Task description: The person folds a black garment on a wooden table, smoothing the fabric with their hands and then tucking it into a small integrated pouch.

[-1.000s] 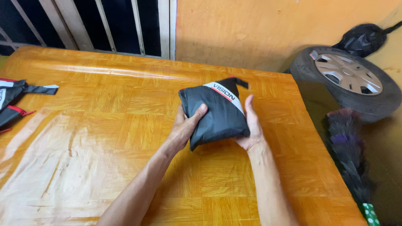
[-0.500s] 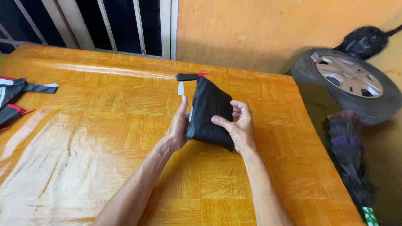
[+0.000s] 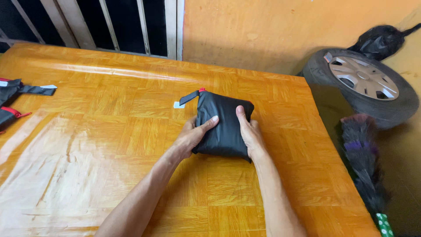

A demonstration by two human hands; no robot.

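Left hand [image 3: 193, 134] and right hand [image 3: 249, 131] clasp black pouch [image 3: 223, 125]; contents probably fabric.

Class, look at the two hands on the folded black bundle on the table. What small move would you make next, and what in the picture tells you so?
Probably tuck in the loose strap, which sticks out from the top left corner of the black bundle. The left hand and the right hand press its two sides, so the bundle looks compact and lies flat on the table; only the strap and its small white tag trail outside.
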